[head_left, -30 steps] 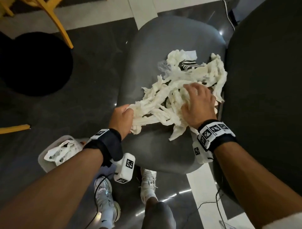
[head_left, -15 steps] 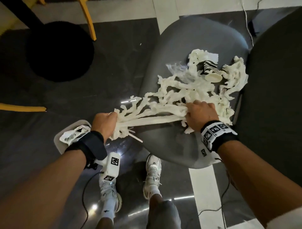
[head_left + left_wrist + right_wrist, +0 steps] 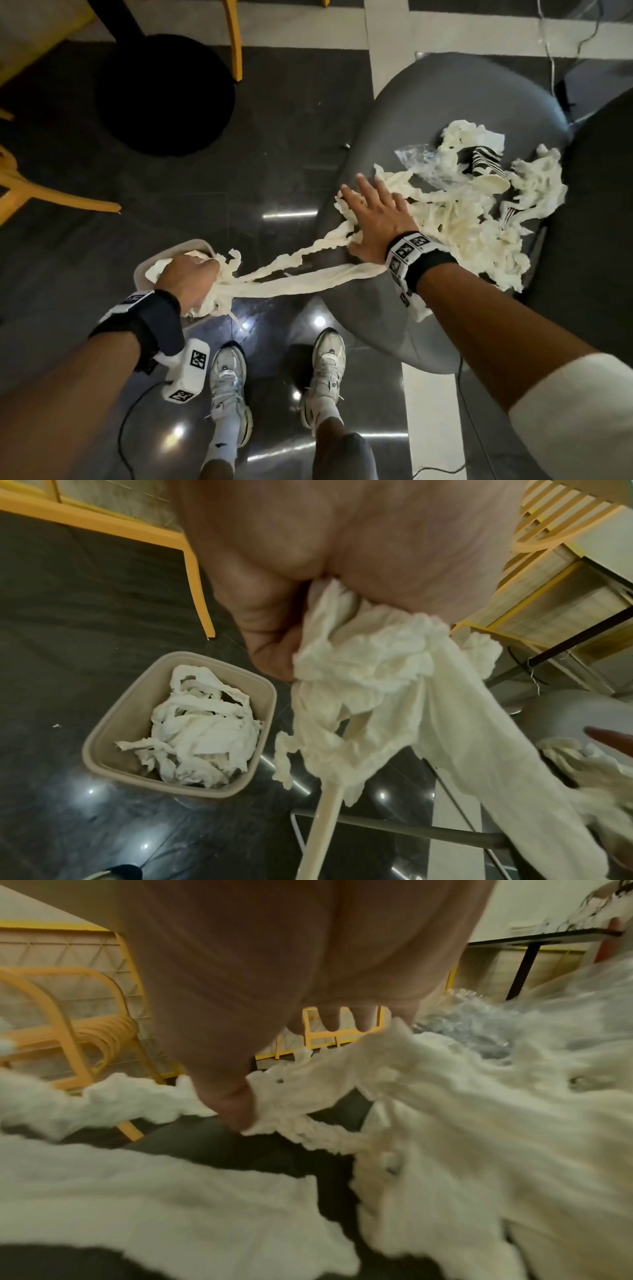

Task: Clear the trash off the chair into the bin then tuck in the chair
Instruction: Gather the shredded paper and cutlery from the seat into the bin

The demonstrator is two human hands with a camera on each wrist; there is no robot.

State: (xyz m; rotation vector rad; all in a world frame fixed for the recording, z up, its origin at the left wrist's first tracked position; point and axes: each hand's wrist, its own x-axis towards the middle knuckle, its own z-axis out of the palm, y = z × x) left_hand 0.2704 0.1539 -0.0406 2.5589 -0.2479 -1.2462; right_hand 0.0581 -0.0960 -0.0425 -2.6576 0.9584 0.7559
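Inside bin [image 3: 113,731], paper [image 3: 202,731], wrist-view only.

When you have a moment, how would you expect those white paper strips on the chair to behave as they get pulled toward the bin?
The paper strips look floppy and light: they sag between the left hand and the chair. They probably tangle, so one pull drags several. They seem thin and may tear.

White paper strips [image 3: 462,219] across grey chair [image 3: 445,102]
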